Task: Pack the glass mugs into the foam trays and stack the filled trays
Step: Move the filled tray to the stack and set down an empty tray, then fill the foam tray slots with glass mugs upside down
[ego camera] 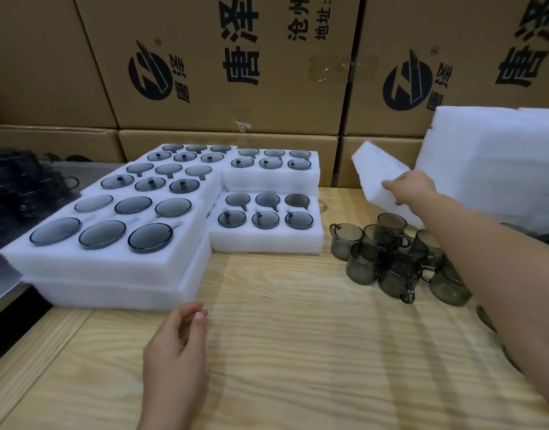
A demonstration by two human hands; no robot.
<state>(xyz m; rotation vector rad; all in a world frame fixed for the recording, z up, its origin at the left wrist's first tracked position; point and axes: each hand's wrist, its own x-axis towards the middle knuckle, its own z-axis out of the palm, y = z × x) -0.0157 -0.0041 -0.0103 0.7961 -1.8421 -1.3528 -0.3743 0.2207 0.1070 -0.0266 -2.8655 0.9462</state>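
Right grip (412, 187) holds foam tray (374, 169); left grip (177, 346) slack, empty; mugs (388, 259) clustered beneath; filled trays (267, 240) leftward.

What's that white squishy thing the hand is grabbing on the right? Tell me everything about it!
It is a white foam tray, a thick flat slab that looks soft. The right hand grips its edge and holds it tilted in the air, above the loose grey glass mugs and next to the tall foam stack. No pockets show on this side.
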